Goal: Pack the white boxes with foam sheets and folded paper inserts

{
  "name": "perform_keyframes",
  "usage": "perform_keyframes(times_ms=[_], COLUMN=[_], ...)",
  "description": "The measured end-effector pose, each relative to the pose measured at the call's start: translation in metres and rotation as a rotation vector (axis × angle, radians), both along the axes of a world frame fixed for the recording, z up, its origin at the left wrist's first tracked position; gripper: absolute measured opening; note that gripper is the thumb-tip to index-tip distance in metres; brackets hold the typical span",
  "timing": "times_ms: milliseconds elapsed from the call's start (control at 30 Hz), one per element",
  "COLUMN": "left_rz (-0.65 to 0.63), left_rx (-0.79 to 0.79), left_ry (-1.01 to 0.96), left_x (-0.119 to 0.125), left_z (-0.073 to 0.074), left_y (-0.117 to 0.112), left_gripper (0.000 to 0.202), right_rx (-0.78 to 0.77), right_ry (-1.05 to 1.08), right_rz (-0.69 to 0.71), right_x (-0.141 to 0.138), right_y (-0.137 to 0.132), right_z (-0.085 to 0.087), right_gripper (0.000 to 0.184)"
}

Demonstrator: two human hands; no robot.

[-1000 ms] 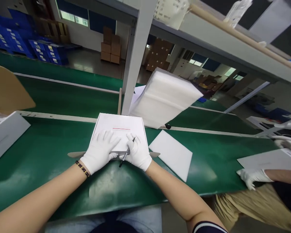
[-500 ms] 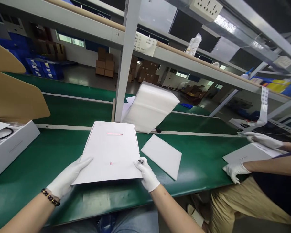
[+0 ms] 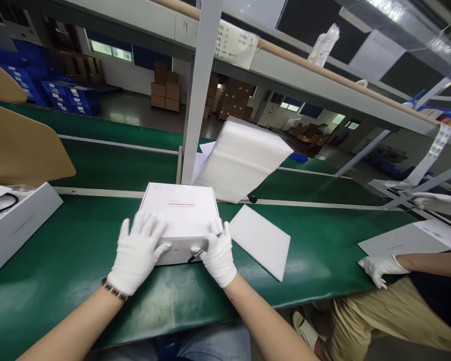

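Note:
A flat white box [image 3: 180, 210] with a thin red line on its lid lies on the green belt [image 3: 78, 235] straight in front of me. My left hand [image 3: 139, 253], in a white glove, rests on the box's near left corner with fingers spread. My right hand [image 3: 218, 253], also gloved, presses on the near right corner and holds a dark pen [image 3: 194, 256] under its fingers.
A white foam sheet [image 3: 261, 240] lies right of the box, and a stack of foam sheets [image 3: 244, 158] leans behind it by a grey post [image 3: 197, 95]. An open white box [image 3: 17, 223] sits at left. A co-worker's gloved hand [image 3: 378, 268] holds another white box [image 3: 409, 240] at right.
Half a second ago both hands held the box tilted up by its near edge; now it lies flat and both hands press on its near corners.

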State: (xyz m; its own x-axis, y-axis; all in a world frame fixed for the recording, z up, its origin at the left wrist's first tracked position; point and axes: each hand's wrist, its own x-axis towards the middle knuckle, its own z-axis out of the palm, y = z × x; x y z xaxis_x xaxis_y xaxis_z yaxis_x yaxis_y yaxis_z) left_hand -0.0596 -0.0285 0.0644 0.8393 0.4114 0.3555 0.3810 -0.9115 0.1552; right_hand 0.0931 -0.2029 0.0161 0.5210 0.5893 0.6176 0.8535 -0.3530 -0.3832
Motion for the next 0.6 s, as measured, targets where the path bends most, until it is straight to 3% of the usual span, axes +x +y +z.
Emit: perform_keyframes(times_ms=[67,167,267,367,467,533,600], left_rz=[-0.1,-0.104,-0.006,0.137,-0.022,-0.106,-0.085], left_rx=[0.062,0.099,0.093,-0.101,-0.345,-0.389,-0.36], left_ry=[0.109,0.146,0.052,0.009,0.179,0.251,0.241], left_x=[0.015,0.022,-0.003,-0.038,-0.049,-0.043,-0.036], left_z=[0.01,0.013,-0.003,-0.028,-0.046,-0.051,-0.051], left_y=[-0.005,-0.006,0.005,0.028,0.052,0.063,0.074], left_gripper=[0.046,0.048,0.064,0.087,0.07,0.06,0.06], right_rx=[-0.153,-0.225,-0.103,-0.027,-0.142,-0.166,-0.133], right_ry=[-0.088,-0.054,0.058,0.36,0.616,0.646,0.657], right_rz=[0.079,0.098,0.006,-0.151,-0.086,-0.041,-0.022], right_x=[0.0,-0.001,0.003,0.015,0.031,0.039,0.044], right_y=[0.017,0.025,-0.001,-0.038,-0.052,-0.049,-0.044], right_z=[0.009,0.012,-0.001,-0.021,-0.034,-0.036,-0.033], right_gripper=[0.044,0.05,0.052,0.039,0.032,0.03,0.031])
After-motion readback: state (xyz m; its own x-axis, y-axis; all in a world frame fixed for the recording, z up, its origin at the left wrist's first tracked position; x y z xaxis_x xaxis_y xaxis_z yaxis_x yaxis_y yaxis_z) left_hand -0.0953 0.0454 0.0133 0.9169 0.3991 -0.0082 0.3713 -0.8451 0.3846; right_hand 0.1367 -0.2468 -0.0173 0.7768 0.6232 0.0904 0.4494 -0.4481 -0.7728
